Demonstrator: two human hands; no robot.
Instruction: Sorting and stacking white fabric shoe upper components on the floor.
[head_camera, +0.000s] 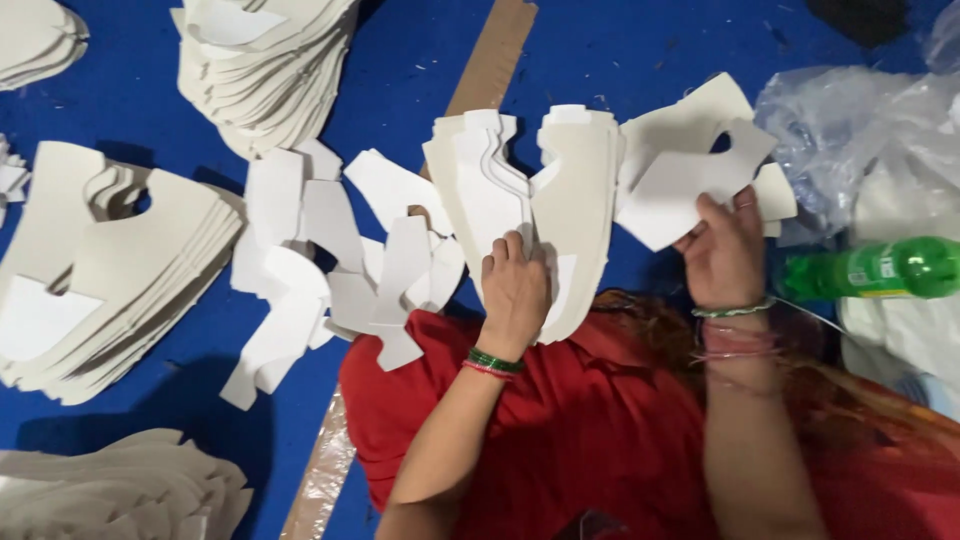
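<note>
Pinching cutouts, right fingers beneath (blurred).

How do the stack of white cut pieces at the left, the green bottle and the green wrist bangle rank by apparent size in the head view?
1. stack of white cut pieces, clearly largest
2. green bottle
3. green wrist bangle, smallest

Hands sorting white cut-out pieces

Left hand grips a fanned bundle; right hand holds loose pieces over blue cloth.
</note>
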